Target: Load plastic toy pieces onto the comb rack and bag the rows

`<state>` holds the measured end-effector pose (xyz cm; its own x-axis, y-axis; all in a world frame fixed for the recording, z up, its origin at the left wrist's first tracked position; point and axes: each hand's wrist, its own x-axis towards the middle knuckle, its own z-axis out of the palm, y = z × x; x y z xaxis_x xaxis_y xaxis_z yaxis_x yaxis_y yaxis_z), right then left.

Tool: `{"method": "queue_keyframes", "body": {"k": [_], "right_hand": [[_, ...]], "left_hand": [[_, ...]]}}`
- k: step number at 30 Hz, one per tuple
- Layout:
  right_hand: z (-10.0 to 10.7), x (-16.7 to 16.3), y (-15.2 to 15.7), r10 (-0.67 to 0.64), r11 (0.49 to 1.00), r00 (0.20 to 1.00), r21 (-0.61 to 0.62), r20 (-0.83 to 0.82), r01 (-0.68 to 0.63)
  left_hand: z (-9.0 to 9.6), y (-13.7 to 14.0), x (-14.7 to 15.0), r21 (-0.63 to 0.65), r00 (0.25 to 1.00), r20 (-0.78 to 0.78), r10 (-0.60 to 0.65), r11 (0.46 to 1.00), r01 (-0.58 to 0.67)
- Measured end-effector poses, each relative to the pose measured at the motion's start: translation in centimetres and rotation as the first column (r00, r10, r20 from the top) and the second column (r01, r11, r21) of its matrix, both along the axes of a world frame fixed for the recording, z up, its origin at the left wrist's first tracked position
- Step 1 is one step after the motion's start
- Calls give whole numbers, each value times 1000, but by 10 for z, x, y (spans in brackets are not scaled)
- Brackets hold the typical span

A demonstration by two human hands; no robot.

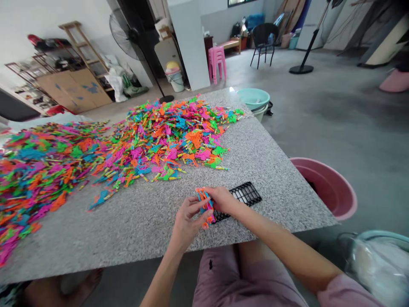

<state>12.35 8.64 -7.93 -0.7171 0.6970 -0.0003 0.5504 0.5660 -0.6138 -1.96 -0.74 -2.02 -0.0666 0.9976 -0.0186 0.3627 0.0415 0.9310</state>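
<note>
Near the front of the granite table, my left hand (189, 215) is closed around a small bunch of colourful plastic pieces (205, 204), orange, blue and pink. Fingers of my right hand (221, 198) press on the far side of the same bunch. The pieces look like the toy-gun-shaped ones in the heap, though my fingers cover much of them. Under and beside my right hand lies a black plastic grid tray (247, 194), partly hidden by the hand and forearm. White shows through some of its openings.
A large heap of bright plastic pieces (166, 132) spreads over the back and left of the granite table (134, 230). Beyond the right edge stand a pink tub (347, 192) and a turquoise basin (254, 97). A bare foot of another person (91, 283) shows below left.
</note>
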Motion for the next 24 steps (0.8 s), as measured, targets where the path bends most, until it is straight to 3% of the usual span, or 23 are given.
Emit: {"method": "queue_keyframes", "body": {"k": [3,4,6,8,9,12,14,17,20,22,24], "right_hand": [[-3,7,22,98,995,992,-13,-79,-99],[-2,11,34,75,997,993,-6,-88,-76],[0,17,61,-146,988,988,49,-42,148],[3,21,85,-387,915,921,141,46,378],[4,22,94,-431,894,897,174,93,412],[6,23,100,-370,924,914,168,165,343],[7,28,87,-351,935,930,91,104,343],[4,44,41,-327,934,934,-196,-143,297],[-8,56,-21,-364,867,866,-464,-344,181],[-16,57,-54,-417,831,844,-518,-338,204],[-21,53,-71,-423,842,860,-475,-284,257]], "left_hand": [[1,4,-4,-20,999,-30,-42,999,41],[2,4,-5,-25,998,-36,-51,998,50],[3,3,-7,-34,997,-47,-68,997,67],[4,2,-7,-42,997,-44,-69,997,67],[3,1,-7,-43,997,-42,-65,997,63],[2,1,-6,-34,997,-43,-59,998,58],[2,2,-7,-23,997,-45,-55,998,54],[2,3,-7,-15,998,-44,-42,999,41],[1,3,-7,-20,999,-23,-45,999,44],[1,3,-7,-16,999,-10,-39,999,39],[2,3,-5,-3,1000,-12,-26,1000,26]]}}
